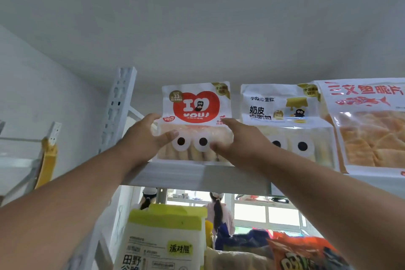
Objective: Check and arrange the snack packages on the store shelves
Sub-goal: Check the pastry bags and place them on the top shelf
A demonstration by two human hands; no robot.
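Note:
A white bread package with a red heart (195, 106) stands upright on the top shelf (197, 174). My left hand (147, 138) grips its left edge, thumb across the front. My right hand (240, 140) grips its right edge, thumb on the clear window. Beside it to the right stands a similar white bread package with a yellow picture (282, 114). At the far right a salmon crisp package (368, 125) leans over the front of the shelf.
A white perforated upright (119, 103) rises left of the shelf, and a yellow ladder part (47, 160) stands further left. On the shelf below are a lime-topped cereal bag (164, 241) and an orange snack bag (304, 254). Two people stand behind the shelving.

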